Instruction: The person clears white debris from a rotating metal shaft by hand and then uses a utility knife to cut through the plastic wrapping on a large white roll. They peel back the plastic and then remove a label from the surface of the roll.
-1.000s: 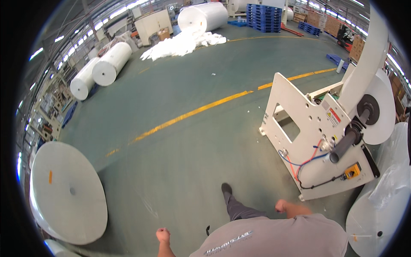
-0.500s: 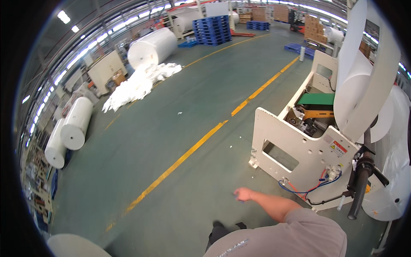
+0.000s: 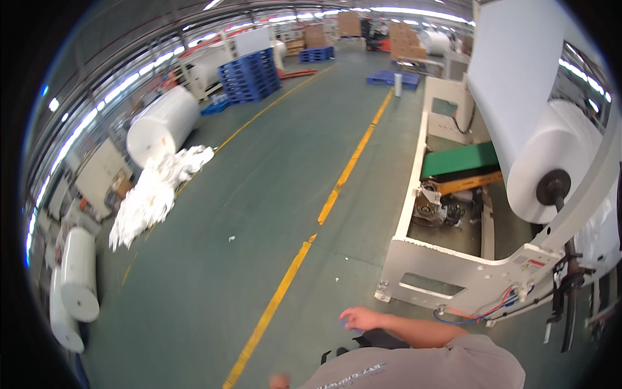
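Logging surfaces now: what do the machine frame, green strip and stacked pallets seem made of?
Machine frame: likely painted metal, satin cream, plates with openings. Green strip: perhaps rubber or fabric, matte, evenly coloured. Stacked pallets: probably plastic, dull, uniformly blue.

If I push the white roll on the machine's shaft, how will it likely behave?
The white roll would probably spin rather than roll away, since it sits on the dark shaft. It looks thickly wound, so likely heavy. The white sheet above it curves smoothly, so probably flexes easily.
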Tool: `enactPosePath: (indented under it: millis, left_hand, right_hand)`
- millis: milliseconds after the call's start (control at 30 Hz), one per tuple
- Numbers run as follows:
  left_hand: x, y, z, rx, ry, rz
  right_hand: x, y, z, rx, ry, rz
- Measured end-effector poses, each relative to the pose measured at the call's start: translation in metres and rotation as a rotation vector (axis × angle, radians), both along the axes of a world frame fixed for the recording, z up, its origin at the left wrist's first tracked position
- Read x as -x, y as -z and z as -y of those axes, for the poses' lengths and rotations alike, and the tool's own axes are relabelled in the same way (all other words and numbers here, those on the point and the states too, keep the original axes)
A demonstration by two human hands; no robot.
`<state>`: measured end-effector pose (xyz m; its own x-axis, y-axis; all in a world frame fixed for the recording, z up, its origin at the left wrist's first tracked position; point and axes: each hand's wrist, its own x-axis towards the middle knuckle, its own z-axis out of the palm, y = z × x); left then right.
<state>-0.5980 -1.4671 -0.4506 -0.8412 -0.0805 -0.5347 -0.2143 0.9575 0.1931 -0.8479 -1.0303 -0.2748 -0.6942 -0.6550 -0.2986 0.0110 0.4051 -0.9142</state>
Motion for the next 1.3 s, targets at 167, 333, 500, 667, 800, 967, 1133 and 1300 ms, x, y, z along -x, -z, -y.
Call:
enactPosePath:
  millis: [167,333,500,667,800,967,1133,1300]
  left_hand:
    - [0.327,-0.128,-0.024,-0.418,-0.467,-0.057]
    - [0.5,-0.092,-0.028,-0.655,-0.386,-0.284]
    - [0.539,-0.02,-0.006,-0.485,-0.509,0.089]
    - [0.615,-0.027,-0.015,-0.295,-0.485,0.308]
    - [0.711,-0.023,-0.025,-0.303,-0.534,0.333]
    - [0.874,-0.017,-0.024,-0.254,-0.474,0.335]
    - [1.111,0.025,-0.044,-0.214,0.009,0.187]
    - [1.373,-0.02,-0.154,-0.265,-0.064,-0.068]
  right_hand:
    - [0.117,-0.051,-0.01,0.04,0.29,0.001]
    - [0.26,-0.058,-0.019,-0.046,0.259,-0.142]
    - [0.422,-0.069,-0.013,-0.094,0.296,-0.198]
    - [0.581,-0.104,-0.021,-0.146,0.145,-0.237]
    - [0.722,-0.031,-0.071,-0.129,0.164,-0.339]
    - [0.83,0.135,-0.211,-0.625,0.668,-0.326]
    - [0.719,0.289,-0.384,-0.945,0.22,0.107]
    - [0.713,0.265,-0.355,-1.125,0.347,0.523]
